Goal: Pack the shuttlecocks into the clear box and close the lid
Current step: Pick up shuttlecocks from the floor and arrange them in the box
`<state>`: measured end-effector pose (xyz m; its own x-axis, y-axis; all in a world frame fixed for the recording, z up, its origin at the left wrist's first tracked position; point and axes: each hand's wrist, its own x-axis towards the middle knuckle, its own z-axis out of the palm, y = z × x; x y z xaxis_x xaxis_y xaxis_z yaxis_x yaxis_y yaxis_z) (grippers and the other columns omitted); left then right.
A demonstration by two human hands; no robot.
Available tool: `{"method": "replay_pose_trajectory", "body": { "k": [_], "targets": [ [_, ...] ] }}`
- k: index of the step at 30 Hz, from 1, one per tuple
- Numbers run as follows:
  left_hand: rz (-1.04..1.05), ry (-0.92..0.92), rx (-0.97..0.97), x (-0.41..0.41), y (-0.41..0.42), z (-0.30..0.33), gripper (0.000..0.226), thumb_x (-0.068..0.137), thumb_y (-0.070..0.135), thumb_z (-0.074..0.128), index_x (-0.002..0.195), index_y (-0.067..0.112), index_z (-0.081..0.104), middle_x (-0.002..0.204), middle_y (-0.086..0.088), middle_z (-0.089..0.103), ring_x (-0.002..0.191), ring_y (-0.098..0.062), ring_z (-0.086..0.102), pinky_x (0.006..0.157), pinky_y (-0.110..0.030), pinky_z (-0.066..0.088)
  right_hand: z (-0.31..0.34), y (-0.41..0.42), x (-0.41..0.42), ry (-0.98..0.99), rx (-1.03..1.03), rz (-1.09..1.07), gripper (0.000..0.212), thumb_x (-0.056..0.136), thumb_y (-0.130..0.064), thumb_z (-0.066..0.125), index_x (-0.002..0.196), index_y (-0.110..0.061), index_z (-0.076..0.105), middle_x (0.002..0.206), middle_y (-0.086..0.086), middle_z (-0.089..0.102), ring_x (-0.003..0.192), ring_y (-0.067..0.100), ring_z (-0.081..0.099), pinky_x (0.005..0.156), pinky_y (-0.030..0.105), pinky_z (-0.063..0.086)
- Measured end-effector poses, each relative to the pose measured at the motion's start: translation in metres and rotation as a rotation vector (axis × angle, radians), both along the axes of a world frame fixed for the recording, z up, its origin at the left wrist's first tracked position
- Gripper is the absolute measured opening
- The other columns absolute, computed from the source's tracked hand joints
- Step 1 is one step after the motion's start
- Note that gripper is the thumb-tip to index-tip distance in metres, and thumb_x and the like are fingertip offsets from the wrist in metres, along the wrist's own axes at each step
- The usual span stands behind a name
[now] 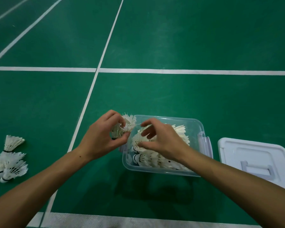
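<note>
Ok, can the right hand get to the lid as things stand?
Probably yes: the lid lies flat on the floor beside the box, nothing on it. The right hand is over the box, fingers among the shuttlecocks.

A white feathered shuttlecock is pinched by the left hand beside the clear plastic box, over whose packed shuttlecocks the right hand is spread.

Green court floor, white painted lines. On it: clear plastic box at centre; white plastic lid at its 3 o'clock; loose white feather shuttlecocks at its 9 o'clock.
</note>
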<state>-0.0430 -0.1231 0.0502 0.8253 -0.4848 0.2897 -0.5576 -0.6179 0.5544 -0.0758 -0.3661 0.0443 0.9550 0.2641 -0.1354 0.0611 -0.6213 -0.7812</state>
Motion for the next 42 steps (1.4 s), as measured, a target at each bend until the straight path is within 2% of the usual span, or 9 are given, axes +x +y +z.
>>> {"method": "replay_pose_trajectory", "body": {
  "k": [5, 8, 11, 14, 19, 23, 31, 36, 42],
  "targets": [
    [-0.082, -0.042, 0.130, 0.002, -0.014, 0.004, 0.028, 0.085, 0.048, 0.068, 0.099, 0.026, 0.058, 0.101, 0.013, 0.051, 0.084, -0.013, 0.052, 0.064, -0.040, 0.052, 0.022, -0.019, -0.011, -0.341, -0.088, -0.005, 0.050, 0.086, -0.040, 0.083, 0.130, -0.036, 0.060, 0.123, -0.014, 0.058, 0.101, 0.005, 0.063, 0.082, 0.036, 0.061],
    [-0.141, -0.035, 0.148, 0.001, -0.026, 0.006, 0.027, 0.085, 0.046, 0.071, 0.100, 0.026, 0.058, 0.101, 0.011, 0.052, 0.086, -0.015, 0.053, 0.066, -0.042, 0.053, 0.015, -0.019, -0.014, -0.411, -0.102, 0.032, 0.021, 0.092, -0.036, 0.079, 0.111, -0.031, 0.072, 0.118, -0.010, 0.058, 0.102, 0.010, 0.062, 0.080, 0.040, 0.059],
    [-0.188, -0.046, 0.179, 0.000, -0.035, 0.007, 0.026, 0.086, 0.044, 0.072, 0.100, 0.027, 0.058, 0.102, 0.010, 0.053, 0.090, -0.016, 0.054, 0.068, -0.043, 0.053, 0.011, -0.021, -0.013, -0.453, -0.112, 0.049, 0.010, 0.094, -0.032, 0.076, 0.102, -0.027, 0.073, 0.111, -0.006, 0.061, 0.098, 0.013, 0.061, 0.075, 0.042, 0.058],
    [-0.189, -0.001, 0.130, 0.003, -0.036, 0.008, 0.031, 0.086, 0.047, 0.073, 0.109, 0.031, 0.058, 0.106, 0.013, 0.055, 0.090, -0.014, 0.056, 0.071, -0.041, 0.054, 0.010, -0.024, -0.010, -0.468, -0.135, 0.078, 0.010, 0.097, -0.032, 0.070, 0.103, -0.023, 0.070, 0.107, -0.005, 0.062, 0.095, 0.016, 0.061, 0.074, 0.044, 0.058],
    [-0.125, 0.083, 0.076, 0.010, -0.026, 0.011, 0.073, 0.082, 0.055, 0.079, 0.144, 0.033, 0.046, 0.114, 0.014, 0.057, 0.083, 0.006, 0.058, 0.067, -0.022, 0.046, 0.004, -0.033, -0.018, -0.437, -0.158, -0.012, 0.013, 0.097, -0.030, 0.064, 0.101, -0.019, 0.069, 0.100, -0.008, 0.064, 0.090, 0.011, 0.060, 0.076, 0.037, 0.057],
    [-0.064, 0.086, 0.058, 0.012, -0.012, 0.010, 0.068, 0.084, 0.039, 0.080, 0.144, 0.027, 0.049, 0.110, 0.011, 0.058, 0.073, -0.009, 0.059, 0.069, -0.027, 0.050, -0.009, -0.029, -0.024, -0.414, -0.211, -0.007, 0.010, 0.098, -0.024, 0.069, 0.101, -0.015, 0.070, 0.101, -0.005, 0.066, 0.086, 0.013, 0.063, 0.074, 0.034, 0.059],
    [-0.003, 0.043, 0.036, 0.005, -0.007, 0.008, 0.054, 0.089, 0.014, 0.074, 0.139, 0.021, 0.054, 0.110, 0.007, 0.059, 0.087, 0.000, 0.055, 0.075, -0.011, 0.041, -0.024, -0.001, -0.010, -0.339, -0.294, 0.109, 0.012, 0.097, -0.016, 0.071, 0.098, -0.010, 0.081, 0.099, 0.003, 0.073, 0.085, 0.021, 0.069, 0.072, 0.034, 0.058],
    [-0.024, 0.063, 0.016, 0.003, -0.008, 0.004, 0.063, 0.088, 0.011, 0.078, 0.143, 0.022, 0.049, 0.110, 0.007, 0.059, 0.082, -0.006, 0.056, 0.072, -0.013, 0.044, -0.027, 0.005, -0.003, -0.253, -0.261, 0.098, 0.011, 0.094, -0.016, 0.078, 0.101, -0.010, 0.083, 0.097, 0.004, 0.079, 0.083, 0.017, 0.073, 0.075, 0.024, 0.055],
    [-0.094, 0.091, -0.028, 0.000, -0.014, 0.005, 0.085, 0.083, 0.009, 0.082, 0.154, 0.022, 0.037, 0.114, 0.004, 0.054, 0.078, -0.019, 0.054, 0.069, -0.020, 0.047, -0.012, -0.009, -0.011, -0.221, -0.233, 0.067, 0.025, 0.091, -0.035, 0.080, 0.110, -0.019, 0.077, 0.106, -0.002, 0.076, 0.092, 0.013, 0.070, 0.085, 0.038, 0.059]
  ]
}}
